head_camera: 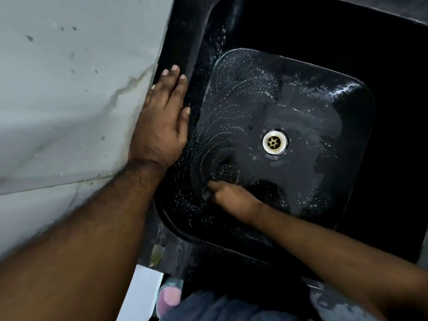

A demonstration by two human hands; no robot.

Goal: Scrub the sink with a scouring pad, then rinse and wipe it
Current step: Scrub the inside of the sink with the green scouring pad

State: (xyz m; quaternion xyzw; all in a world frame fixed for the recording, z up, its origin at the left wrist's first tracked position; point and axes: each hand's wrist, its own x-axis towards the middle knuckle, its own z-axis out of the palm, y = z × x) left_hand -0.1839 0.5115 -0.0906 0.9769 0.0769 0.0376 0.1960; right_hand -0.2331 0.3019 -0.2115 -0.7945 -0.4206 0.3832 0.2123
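Scrubbing looks partly done: soapy swirls cover the sink (342, 93) floor on the wall side of the drain (275, 142), with rinsing and wiping left. Right hand (234, 198) pinches a dark scouring pad (205, 193) against the floor near the drain; left hand (165, 117) lies flat, fingers straight, on the rim.
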